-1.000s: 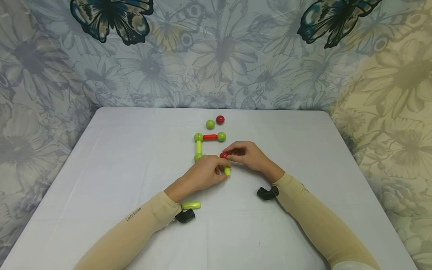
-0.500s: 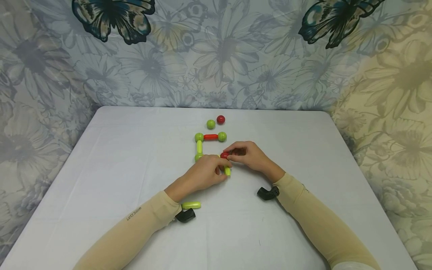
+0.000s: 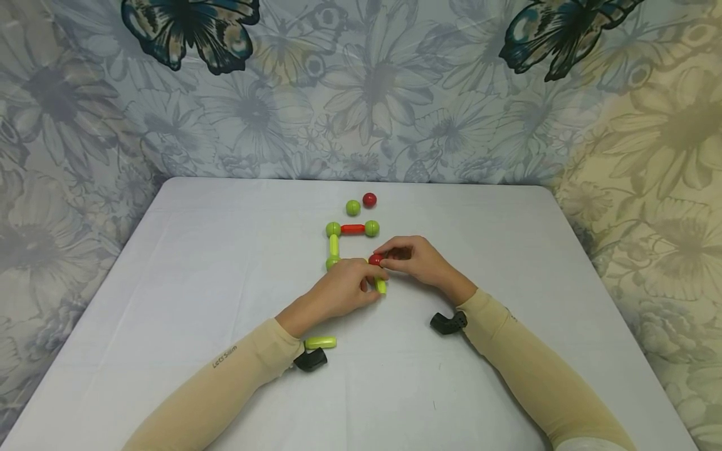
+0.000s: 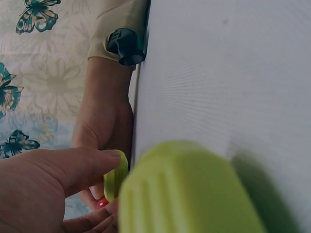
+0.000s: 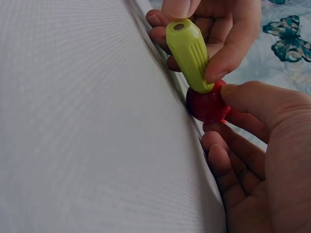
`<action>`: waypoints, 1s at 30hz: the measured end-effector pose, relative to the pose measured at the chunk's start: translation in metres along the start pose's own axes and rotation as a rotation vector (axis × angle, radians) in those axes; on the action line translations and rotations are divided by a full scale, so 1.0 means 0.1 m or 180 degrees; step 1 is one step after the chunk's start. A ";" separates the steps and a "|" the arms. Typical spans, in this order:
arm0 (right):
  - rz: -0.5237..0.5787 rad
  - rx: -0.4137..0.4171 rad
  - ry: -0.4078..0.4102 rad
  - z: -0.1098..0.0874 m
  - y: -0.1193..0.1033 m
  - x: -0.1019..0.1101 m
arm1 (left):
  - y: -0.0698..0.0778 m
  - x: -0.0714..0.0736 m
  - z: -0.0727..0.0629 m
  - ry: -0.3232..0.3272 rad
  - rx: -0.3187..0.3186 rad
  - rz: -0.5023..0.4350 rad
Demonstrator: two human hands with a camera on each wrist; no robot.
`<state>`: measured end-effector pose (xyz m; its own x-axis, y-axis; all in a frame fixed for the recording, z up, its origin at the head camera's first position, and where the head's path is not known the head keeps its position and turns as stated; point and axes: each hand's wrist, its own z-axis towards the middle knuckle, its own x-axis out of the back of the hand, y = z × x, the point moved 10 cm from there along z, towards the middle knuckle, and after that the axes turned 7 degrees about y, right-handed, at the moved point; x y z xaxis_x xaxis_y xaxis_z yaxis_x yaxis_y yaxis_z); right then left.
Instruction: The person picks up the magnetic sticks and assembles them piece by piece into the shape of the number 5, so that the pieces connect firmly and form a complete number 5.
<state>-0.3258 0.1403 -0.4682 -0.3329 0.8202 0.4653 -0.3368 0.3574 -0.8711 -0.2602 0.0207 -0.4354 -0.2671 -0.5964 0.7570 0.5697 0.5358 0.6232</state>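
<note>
My left hand (image 3: 341, 291) pinches a yellow-green grooved rod (image 5: 188, 51) between thumb and finger. One end of this rod meets a red ball (image 5: 206, 104), which the thumb and fingers of my right hand (image 3: 414, 258) hold. At the rod's other end a small dark round spot shows. Left of the red ball, a joined frame continues: a green ball (image 3: 331, 263) partly behind my left hand, a yellow-green rod (image 3: 334, 245), a corner green ball (image 3: 333, 229), a red rod (image 3: 353, 229) and an end green ball (image 3: 371, 228). My left hand hides much of the frame's near side.
A loose green ball (image 3: 353, 207) and a loose red ball (image 3: 369, 200) lie farther back on the white table (image 3: 197, 263). Another yellow-green rod (image 3: 320, 342) lies beside my left wrist, looming large in the left wrist view. Black wrist cameras sit low by both cuffs.
</note>
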 end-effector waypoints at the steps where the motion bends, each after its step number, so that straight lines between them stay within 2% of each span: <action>1: -0.0002 -0.0005 0.0002 0.00 0.00 0.00 | 0.00 0.00 0.00 -0.0005 0.0004 -0.0004; 6: 0.0034 0.0031 -0.0007 0.01 -0.01 -0.01 | -0.03 0.06 -0.01 0.0026 0.0067 -0.0063; 11: 0.0065 0.0091 0.0002 0.02 -0.02 -0.01 | -0.08 0.23 -0.01 0.0174 0.0226 -0.0125; 15: -0.0012 0.0069 0.0024 0.02 -0.01 -0.02 | -0.17 0.46 0.01 0.0361 0.0428 -0.0162; 21: -0.0053 -0.0012 0.0039 0.01 0.00 -0.01 | -0.30 0.93 0.09 0.0712 0.0701 -0.0215; 24: -0.0037 -0.0042 0.0025 0.01 -0.01 -0.02 | -0.38 1.13 0.14 0.0848 0.0817 -0.0237; 27: -0.0050 -0.0043 0.0028 0.00 0.00 -0.01 | -0.45 1.24 0.22 0.0904 0.0891 -0.0209; 30: -0.0079 -0.0035 0.0051 0.00 0.00 0.00 | -0.53 1.31 0.32 0.0924 0.0974 -0.0131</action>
<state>-0.3257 0.1408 -0.4682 -0.3104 0.8179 0.4844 -0.3350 0.3827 -0.8610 -0.3502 -0.0667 -0.3637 -0.0300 -0.7412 0.6706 0.2945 0.6345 0.7146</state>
